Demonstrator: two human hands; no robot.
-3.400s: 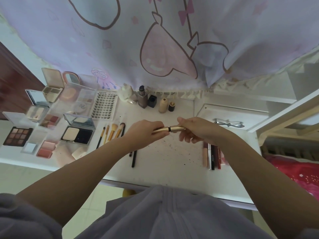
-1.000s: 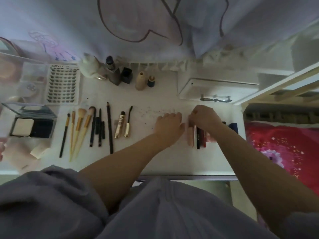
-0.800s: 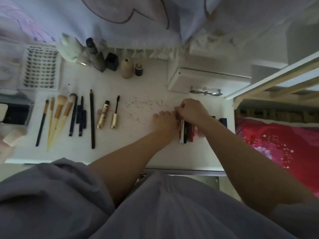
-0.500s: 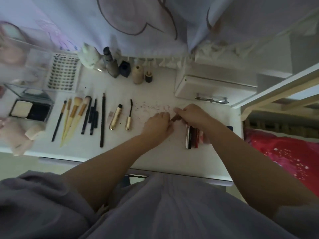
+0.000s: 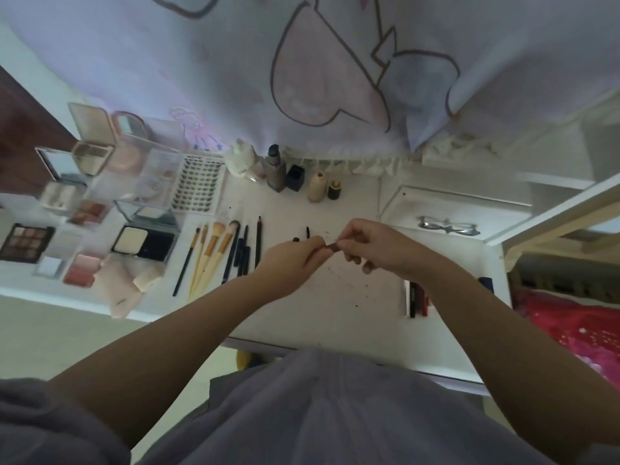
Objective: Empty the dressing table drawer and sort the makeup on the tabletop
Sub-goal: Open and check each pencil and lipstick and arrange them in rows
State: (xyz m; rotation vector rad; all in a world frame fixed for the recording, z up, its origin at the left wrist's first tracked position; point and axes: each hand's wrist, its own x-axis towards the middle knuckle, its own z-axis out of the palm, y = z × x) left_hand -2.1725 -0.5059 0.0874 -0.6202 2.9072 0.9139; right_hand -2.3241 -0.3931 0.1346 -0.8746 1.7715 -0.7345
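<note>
Just above the middle of the white desk [image 5: 335, 317], both hands meet over a small dark brown stick [image 5: 331, 246], too small to name for certain. The left hand [image 5: 292, 260] pinches one end with curled fingers, and the right hand [image 5: 375, 245] pinches the other end the same way. Left of the hands, brushes [image 5: 211, 253] and dark pencils [image 5: 246, 251] lie side by side in a row. Farther left sit an open powder compact [image 5: 144, 243], an eyeshadow palette [image 5: 25, 242] and a sheet of false lashes [image 5: 198, 184]. Small bottles [image 5: 317, 186] stand along the back edge. Slim tubes [image 5: 416, 298] lie together beside the right forearm.
</note>
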